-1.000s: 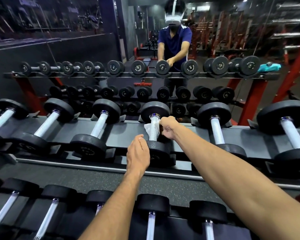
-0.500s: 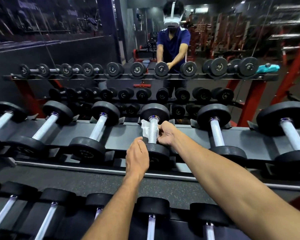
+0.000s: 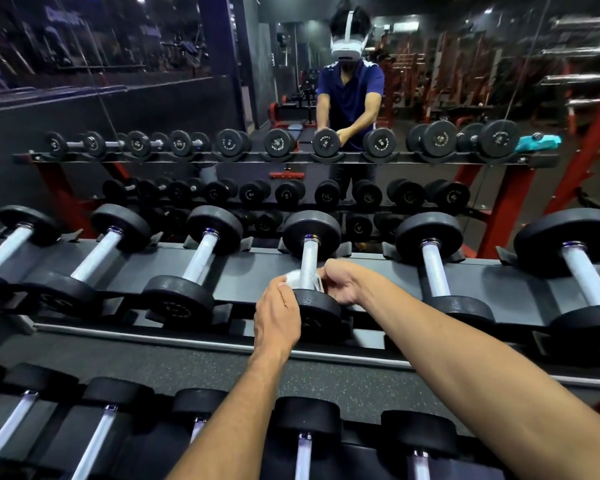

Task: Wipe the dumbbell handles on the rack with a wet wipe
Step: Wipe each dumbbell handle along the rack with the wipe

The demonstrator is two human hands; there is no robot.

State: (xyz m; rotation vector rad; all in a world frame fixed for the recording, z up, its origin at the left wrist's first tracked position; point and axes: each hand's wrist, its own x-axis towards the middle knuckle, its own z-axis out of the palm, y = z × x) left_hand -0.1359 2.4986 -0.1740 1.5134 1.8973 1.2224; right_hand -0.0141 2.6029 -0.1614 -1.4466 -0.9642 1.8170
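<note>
Handle (image 3: pixel 308 263) of the fourth dumbbell from the left on the upper shelf is the one in hand. Its long axis runs straight away from the person, far head (image 3: pixel 311 233) toward the mirror, near head (image 3: pixel 317 311) toward the body. Both hands meet at its near end. The wipe (image 3: pixel 297 279) is wrapped round the lowest part of the handle, just above the near head, and most of the knurled steel beyond it lies bare. The right hand (image 3: pixel 340 284) comes in from the right, its fingers curled round the wipe and handle. The left hand (image 3: pixel 278 318) lies against the left side of the near head, fingers bent over its rim and the thumb up at the wipe's edge; whether it pinches the wipe or only steadies the weight I cannot tell. The right hand is the nearer to the bare steel, so a stroke would likely run away from the body, along the axis toward the far head.

Count: six dumbbells show on the upper shelf of the rack (image 3: pixel 257 268), three left of the one held and two right of it, the leftmost partly cut by the frame edge. On the lower shelf, six handles show, some cut off. One wipe is in view. The mirror (image 3: pixel 118 98) behind doubles the rack and the person.
</note>
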